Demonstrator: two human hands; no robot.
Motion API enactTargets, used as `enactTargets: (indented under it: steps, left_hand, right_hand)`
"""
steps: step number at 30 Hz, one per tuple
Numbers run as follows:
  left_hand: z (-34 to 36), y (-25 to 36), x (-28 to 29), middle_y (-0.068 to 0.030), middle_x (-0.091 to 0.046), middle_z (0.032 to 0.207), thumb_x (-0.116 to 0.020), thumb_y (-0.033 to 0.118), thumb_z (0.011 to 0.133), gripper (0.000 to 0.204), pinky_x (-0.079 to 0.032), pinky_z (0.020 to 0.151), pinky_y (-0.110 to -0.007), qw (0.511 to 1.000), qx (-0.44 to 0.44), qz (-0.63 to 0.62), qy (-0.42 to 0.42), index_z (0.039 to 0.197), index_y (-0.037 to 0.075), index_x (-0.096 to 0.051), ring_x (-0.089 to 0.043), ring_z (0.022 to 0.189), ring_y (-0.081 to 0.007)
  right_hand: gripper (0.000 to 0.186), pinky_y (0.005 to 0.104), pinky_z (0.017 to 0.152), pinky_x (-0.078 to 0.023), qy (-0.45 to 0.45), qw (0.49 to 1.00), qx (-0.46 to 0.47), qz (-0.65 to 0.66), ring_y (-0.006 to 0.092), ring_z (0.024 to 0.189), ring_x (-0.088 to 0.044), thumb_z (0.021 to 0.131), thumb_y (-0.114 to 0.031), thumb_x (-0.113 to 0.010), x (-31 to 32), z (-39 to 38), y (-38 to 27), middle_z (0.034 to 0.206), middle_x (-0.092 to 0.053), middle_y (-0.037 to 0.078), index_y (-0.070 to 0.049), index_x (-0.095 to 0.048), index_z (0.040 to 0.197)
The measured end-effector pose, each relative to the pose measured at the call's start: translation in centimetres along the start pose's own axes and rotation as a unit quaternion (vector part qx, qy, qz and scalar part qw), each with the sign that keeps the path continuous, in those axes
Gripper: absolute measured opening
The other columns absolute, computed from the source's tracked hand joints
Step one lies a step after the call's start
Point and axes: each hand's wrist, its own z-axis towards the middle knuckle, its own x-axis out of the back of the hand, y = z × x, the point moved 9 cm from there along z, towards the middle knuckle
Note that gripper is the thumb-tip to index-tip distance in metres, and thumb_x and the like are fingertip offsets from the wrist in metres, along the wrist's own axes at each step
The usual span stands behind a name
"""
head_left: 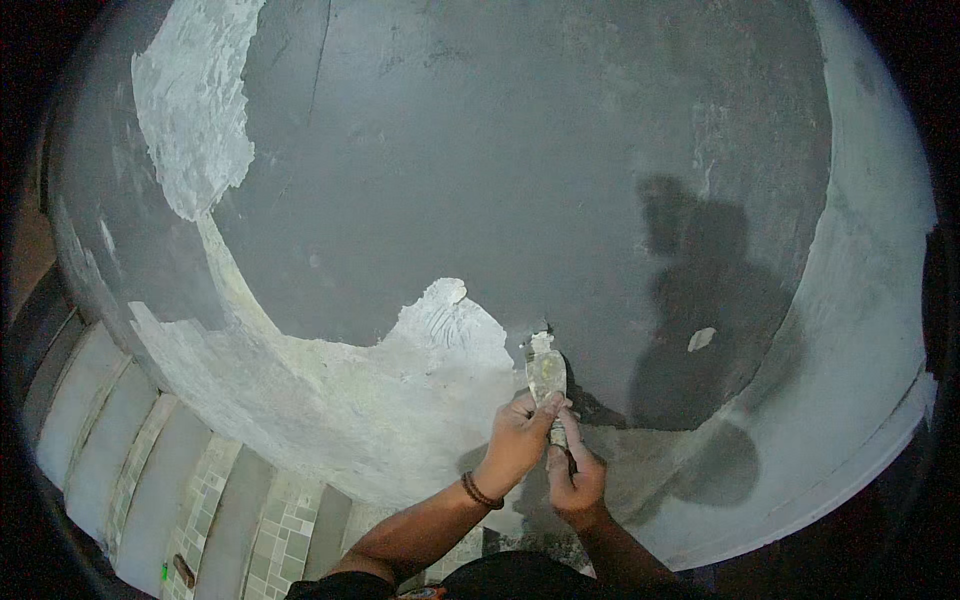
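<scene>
A putty knife (pixel 546 372) with a pale, smeared blade points up against a dark grey plastered surface (pixel 500 170); its tip meets a small chipped white spot (pixel 542 338). My left hand (pixel 522 440) is closed on it, thumb at the base of the blade. My right hand (pixel 578 478) is closed round the handle just below and to the right. A bead bracelet circles my left wrist. Just left of the knife is a rough white patch (pixel 448 318); another (pixel 195 100) lies at the upper left, and a small white mark (pixel 702 339) is to the right.
Steps with tiled strips (pixel 195 505) run along the lower left, with a small brown object (pixel 183 570) on one. A paler band (pixel 870 300) with a curved edge borders the grey surface on the right. My shadow falls on the surface at the right.
</scene>
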Motion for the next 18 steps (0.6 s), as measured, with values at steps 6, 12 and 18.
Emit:
enactTargets:
  steps: [6, 12, 18]
  left_hand:
    - [-0.2, 0.9, -0.1, -0.0046, -0.072, 0.086, -0.058, 0.025, 0.102, 0.027, -0.052, 0.070, -0.027, 0.999, -0.028, -0.026, -0.009, 0.099, 0.000, -0.069, -0.065, 0.079, -0.0105]
    - [-0.1, 0.8, -0.4, -0.0031, -0.069, 0.085, -0.058, 0.026, 0.102, 0.029, -0.050, 0.070, -0.026, 0.999, -0.034, -0.035, -0.015, 0.098, 0.000, -0.069, -0.061, 0.078, -0.0092]
    - [0.0, -0.4, -0.5, -0.0062, -0.071, 0.093, -0.057, 0.024, 0.103, 0.026, -0.052, 0.074, -0.027, 1.000, -0.011, 0.012, -0.021, 0.101, 0.000, -0.068, -0.064, 0.082, -0.0113]
  right_hand:
    - [0.054, 0.0271, 0.066, -0.047, -0.015, 0.999, -0.029, 0.007, 0.0125, 0.068, -0.054, 0.094, -0.004, -0.048, 0.2, -0.1, -0.1, 0.082, -0.063, 0.009, -0.001, -0.042, 0.148]
    - [0.053, 0.0357, 0.088, -0.049, -0.007, 1.000, -0.005, 0.017, 0.0303, 0.103, -0.064, 0.093, -0.006, -0.053, 0.4, -0.4, 0.7, 0.114, -0.063, 0.025, 0.001, -0.044, 0.145]
    - [0.054, 0.0296, 0.070, -0.046, 0.010, 0.997, 0.077, -0.023, 0.0155, 0.075, -0.053, 0.095, -0.007, -0.049, 0.6, -0.4, -0.4, 0.082, -0.059, 0.010, 0.000, -0.041, 0.148]
